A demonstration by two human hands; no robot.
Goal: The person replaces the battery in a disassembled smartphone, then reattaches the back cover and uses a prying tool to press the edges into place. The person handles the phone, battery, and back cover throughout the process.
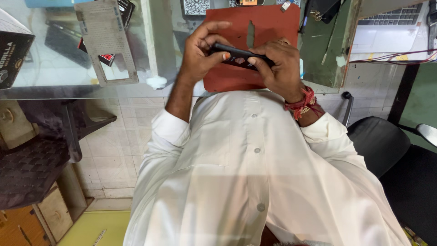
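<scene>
Head view shows both hands closed around a slim black rectangular phone (240, 56) in the upper centre. Left hand (200, 52) grips one end, right hand (280, 68) the other, above a red-brown flat mat (268, 25).

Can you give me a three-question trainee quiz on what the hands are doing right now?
1. True or false: both hands grip the dark phone.
2. What lies on the desk beneath the phone? A) a red mat B) a blue towel C) a metal tray
3. Which wrist wears the red thread bracelet?

Key:
1. True. The left hand and the right hand hold it at opposite ends.
2. A, the red mat.
3. The right wrist.
</scene>
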